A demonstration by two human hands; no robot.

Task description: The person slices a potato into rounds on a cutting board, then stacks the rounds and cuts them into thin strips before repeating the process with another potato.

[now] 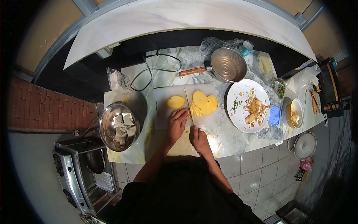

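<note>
My right hand (200,141) is closed round the handle of a kitchen knife (189,102), whose long blade points away from me across a white cutting board (164,118). Beside the blade, on its left, my left hand (178,125) rests on the board with fingers bent and together; whatever lies under the fingertips is hidden. A peeled potato piece (175,102) sits just beyond that hand, cut into an oval. To the right of the blade, several yellow potato slices (203,102) overlap in a loose pile.
A steel bowl (102,131) holding pale, crumpled pieces stands left. On the right are a white plate (233,115) with peelings, a blue lid (274,114) and a tub (289,118). Behind stand a wooden-handled saucepan (228,65), a black cable (150,72) and a plastic bag (216,44).
</note>
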